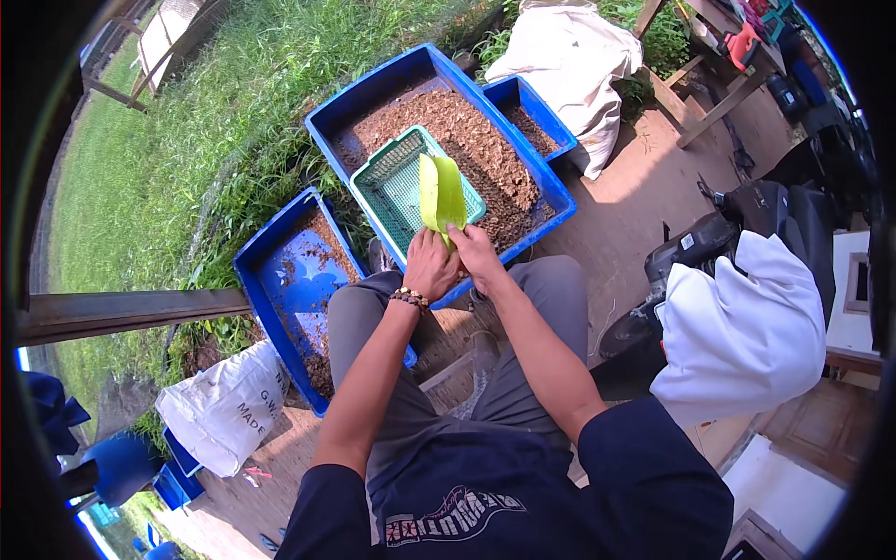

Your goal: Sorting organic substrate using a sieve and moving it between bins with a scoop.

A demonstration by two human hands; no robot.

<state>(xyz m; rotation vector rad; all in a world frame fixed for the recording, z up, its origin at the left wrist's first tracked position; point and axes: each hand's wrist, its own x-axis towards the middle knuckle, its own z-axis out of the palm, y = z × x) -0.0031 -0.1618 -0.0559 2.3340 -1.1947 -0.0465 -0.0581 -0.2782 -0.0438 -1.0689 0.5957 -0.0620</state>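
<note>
Head view, with the clock read from the hands: what are they holding?

"One lime-green scoop (443,194), at twelve o'clock. The left grip (431,266) is clenched around its handle; the right grip (478,254) is closed on it too, thumb uppermost."

"Where's the scoop's bowl?"

"Over a green mesh basket (397,179), which sits at eleven inside a large blue tray (557,194). I can't tell whether scoop and basket touch."

"What's in that tray besides?"

"Loose brown material (476,140), crumbly, spread behind the basket and along its one o'clock side."

"And round about?"

"At one, a smaller blue tray (561,142) with more brown stuff stands just beside the large one, near a pale sack (569,65). Between eight and nine lies another blue tray (303,280), strewn with brown bits. Beyond it, at eight, is a white printed bag (219,401). Between three and four, a white cloth (747,327) lies over part of a dark vehicle (691,245)."
</note>
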